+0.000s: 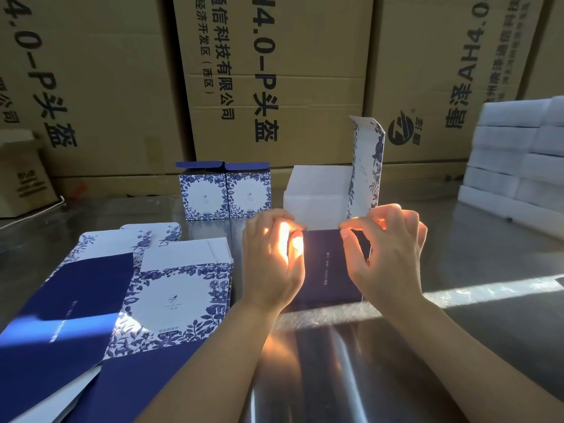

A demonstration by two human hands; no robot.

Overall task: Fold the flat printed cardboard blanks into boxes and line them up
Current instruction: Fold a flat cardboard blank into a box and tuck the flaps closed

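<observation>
Head view: we hold a half-folded box point(328, 270) on the table point(457, 239), left hand point(271, 261) and right hand point(390, 264) both with fingers pinched on its upper panel edge. Two finished boxes point(204, 196) stand side by side behind it, and flat blanks point(171, 297) lie to the left.

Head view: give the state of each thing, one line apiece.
half-folded box: partly erected, one long flap upright, end open.
left hand: pinches the box's left edge.
right hand: pinches its right edge.
finished boxes: folded, standing side by side.
flat blanks: unfolded, lying overlapped.
</observation>
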